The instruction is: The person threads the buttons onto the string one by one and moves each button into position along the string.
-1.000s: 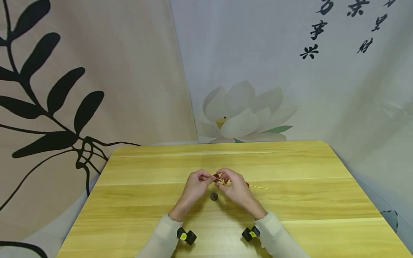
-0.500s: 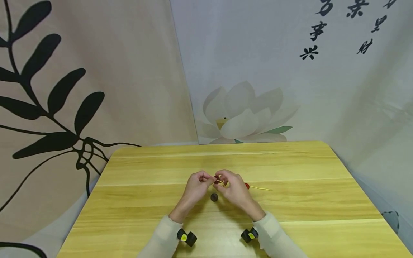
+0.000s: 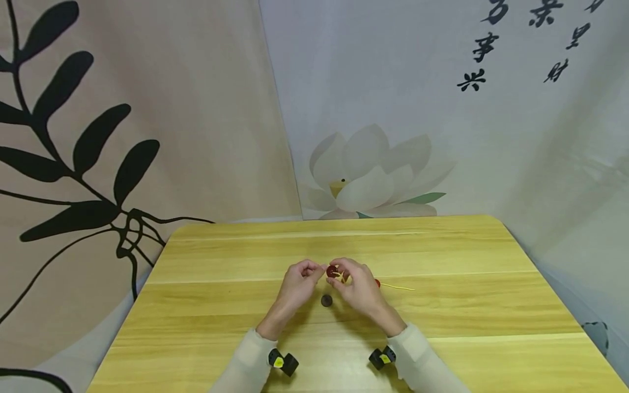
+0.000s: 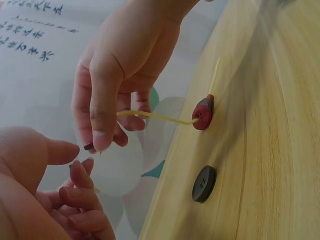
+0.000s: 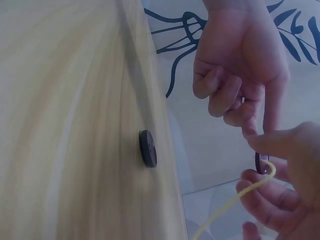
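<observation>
My right hand point(image 3: 361, 286) pinches a dark red button point(image 3: 332, 271) between thumb and fingers. A yellow string point(image 5: 220, 207) passes at that button and trails down to the table. My left hand point(image 3: 301, 281) is just to the left, its thumb and forefinger near the button with a small gap between them in the left wrist view; I see nothing held there. On the table the string runs into a red button point(image 4: 201, 117), with a grey one point(image 4: 207, 103) behind it. A loose dark grey four-hole button point(image 3: 326, 301) lies on the table below the hands.
The wooden table point(image 3: 221, 327) spans the lower view, its far edge close to a hanging cloth point(image 3: 221, 109) printed with leaves, a lotus and characters. A yellow string end point(image 3: 400, 287) lies right of the right hand. Small dark cameras sit on both wrists.
My left fingertips have drawn slightly left off the dark red button, and more of its face shows in my right hand. The loose grey button has stayed in place.
</observation>
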A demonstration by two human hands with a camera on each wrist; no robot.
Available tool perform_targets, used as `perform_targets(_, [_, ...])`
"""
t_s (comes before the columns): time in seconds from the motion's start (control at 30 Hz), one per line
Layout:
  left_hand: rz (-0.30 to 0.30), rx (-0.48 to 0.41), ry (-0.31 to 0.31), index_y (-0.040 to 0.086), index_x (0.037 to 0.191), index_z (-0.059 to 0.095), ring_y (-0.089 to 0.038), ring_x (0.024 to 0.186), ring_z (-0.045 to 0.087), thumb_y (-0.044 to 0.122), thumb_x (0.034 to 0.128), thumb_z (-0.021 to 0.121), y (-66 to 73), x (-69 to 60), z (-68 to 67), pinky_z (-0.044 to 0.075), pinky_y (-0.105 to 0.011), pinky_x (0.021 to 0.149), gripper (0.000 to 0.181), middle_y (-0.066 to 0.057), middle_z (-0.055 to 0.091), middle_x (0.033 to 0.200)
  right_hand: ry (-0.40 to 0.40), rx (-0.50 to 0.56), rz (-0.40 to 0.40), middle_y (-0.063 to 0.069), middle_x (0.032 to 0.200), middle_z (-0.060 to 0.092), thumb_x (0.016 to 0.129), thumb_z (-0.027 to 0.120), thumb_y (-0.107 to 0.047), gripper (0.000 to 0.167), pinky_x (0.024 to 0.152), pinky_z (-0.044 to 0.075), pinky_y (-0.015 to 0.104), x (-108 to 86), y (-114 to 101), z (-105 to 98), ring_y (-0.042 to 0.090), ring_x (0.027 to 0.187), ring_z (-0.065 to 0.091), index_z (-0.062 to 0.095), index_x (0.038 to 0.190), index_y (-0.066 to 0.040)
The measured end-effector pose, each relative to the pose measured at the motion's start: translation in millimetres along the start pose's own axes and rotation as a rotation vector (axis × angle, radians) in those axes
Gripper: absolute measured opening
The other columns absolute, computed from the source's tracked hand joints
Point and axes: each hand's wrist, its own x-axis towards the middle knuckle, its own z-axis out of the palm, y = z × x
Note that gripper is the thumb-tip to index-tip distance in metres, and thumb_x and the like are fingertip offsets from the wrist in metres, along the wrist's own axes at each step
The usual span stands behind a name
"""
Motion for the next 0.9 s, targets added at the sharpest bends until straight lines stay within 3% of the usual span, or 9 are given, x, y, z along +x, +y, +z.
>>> perform_targets(0.53, [0.005,0.003,-0.04,0.008,0.101,0.069,-0.015,0.072,0.05,0.026,0.0968,0.064,-1.9,-1.9,-2.9,0.041,-0.024,0.058,0.019,-0.002,0.057,0.085,-0.03,0.053,0.083,0.004,0.092,0.073,0.085,0.078,-0.01,0.03,0.068,0.054,0.041,-2.3,1.4,-5.2,0.017,0.078,0.063,0.067,0.112,-0.006])
perform_targets(0.7, [0.025,0.015,-0.056,0.008,0.101,0.069,-0.015,0.07,0.05,0.025,0.0972,0.064,-2.1,-3.0,-3.1,0.041,-0.024,0.056,0.018,-0.003,0.058,0.085,-0.055,0.09,0.088,0.001,0.095,0.074,0.086,0.076,-0.008,0.029,0.075,0.053,0.047,-2.8,3.0,-6.4,0.014,0.079,0.063,0.066,0.113,-0.009])
perform_targets(0.9, [0.032,0.018,-0.064,0.009,0.101,0.07,-0.014,0.066,0.048,0.025,0.097,0.064,-2.6,-4.1,-2.9,0.039,-0.024,0.054,0.017,-0.003,0.058,0.085,-0.102,0.15,0.103,0.008,0.099,0.073,0.088,0.072,-0.005,0.03,0.084,0.052,0.051,-4.2,4.2,-7.8,0.016,0.083,0.063,0.064,0.115,-0.01])
